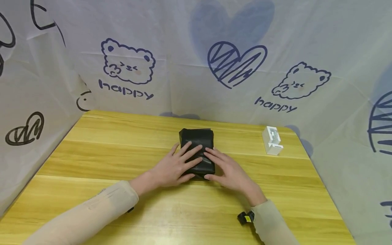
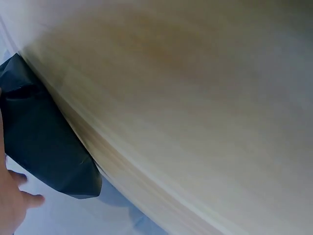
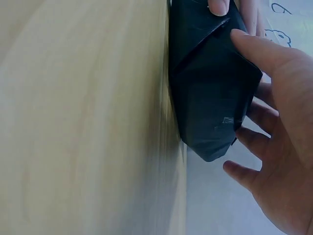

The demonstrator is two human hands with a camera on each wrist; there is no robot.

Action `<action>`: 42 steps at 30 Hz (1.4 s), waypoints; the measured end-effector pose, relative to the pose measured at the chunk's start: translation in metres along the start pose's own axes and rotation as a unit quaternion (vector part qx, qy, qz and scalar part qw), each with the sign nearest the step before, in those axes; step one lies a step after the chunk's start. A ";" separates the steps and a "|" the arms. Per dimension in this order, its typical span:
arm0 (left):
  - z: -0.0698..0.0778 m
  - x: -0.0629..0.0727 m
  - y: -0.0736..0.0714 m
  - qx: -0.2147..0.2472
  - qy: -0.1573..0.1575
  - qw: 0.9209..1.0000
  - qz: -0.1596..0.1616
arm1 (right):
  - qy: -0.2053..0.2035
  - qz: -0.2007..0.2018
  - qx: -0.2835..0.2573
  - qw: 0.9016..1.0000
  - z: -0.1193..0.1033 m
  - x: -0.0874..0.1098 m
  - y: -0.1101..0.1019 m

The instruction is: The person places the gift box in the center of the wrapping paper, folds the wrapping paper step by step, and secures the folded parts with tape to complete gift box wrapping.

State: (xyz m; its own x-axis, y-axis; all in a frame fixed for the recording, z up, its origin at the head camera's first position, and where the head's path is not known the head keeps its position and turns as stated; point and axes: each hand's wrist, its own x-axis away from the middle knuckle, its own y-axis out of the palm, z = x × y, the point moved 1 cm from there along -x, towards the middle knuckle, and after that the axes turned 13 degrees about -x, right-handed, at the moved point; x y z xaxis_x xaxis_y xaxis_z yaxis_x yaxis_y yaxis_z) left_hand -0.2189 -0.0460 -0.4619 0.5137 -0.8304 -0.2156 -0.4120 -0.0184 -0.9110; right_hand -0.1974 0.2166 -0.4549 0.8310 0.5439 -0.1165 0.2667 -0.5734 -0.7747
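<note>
A black wrapped package, with folded, slightly creased paper-like covering, lies flat on the wooden table. My left hand rests on its left side, fingers spread and fairly straight across the top. From the right, my right hand touches the package, its fingers extended over the upper face and its thumb at the near edge. A slanting fold shows on the end of the package in the right wrist view, along with a small shiny patch like clear tape. The left wrist view catches only part of the left hand beside the package.
A white block-shaped holder stands at the table's right rear. Pale cloth with bear and heart drawings hangs behind the wooden table and along its sides. A small black device sits at the right wrist.
</note>
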 end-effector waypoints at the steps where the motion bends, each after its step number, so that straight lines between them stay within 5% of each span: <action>1: 0.000 0.000 0.000 0.009 -0.005 1.000 -0.004 | 0.001 0.000 0.004 1.000 -0.001 0.000 0.000; 16: -0.008 -0.008 0.002 0.030 -0.020 0.999 0.005 | -0.006 0.046 0.086 0.995 -0.015 -0.017 0.016; 25: -0.008 -0.003 0.003 0.058 -0.028 0.997 -0.037 | -0.018 0.054 0.123 0.991 -0.019 -0.020 0.019; 33: -0.009 -0.002 0.002 0.054 -0.010 0.997 -0.063 | -0.033 0.053 0.124 0.990 -0.020 -0.019 0.019; 42: -0.009 -0.003 0.003 0.034 -0.002 0.998 -0.053 | -0.016 0.052 0.106 0.993 -0.020 -0.018 0.018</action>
State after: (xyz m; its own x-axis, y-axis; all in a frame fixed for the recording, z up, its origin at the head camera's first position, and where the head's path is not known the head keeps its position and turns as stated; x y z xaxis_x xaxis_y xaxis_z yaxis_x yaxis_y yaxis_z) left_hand -0.2283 -0.0490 -0.4606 0.5550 -0.8236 -0.1174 -0.3031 -0.0687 -0.9505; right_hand -0.1974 0.1841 -0.4542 0.8322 0.5093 -0.2194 0.0683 -0.4868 -0.8708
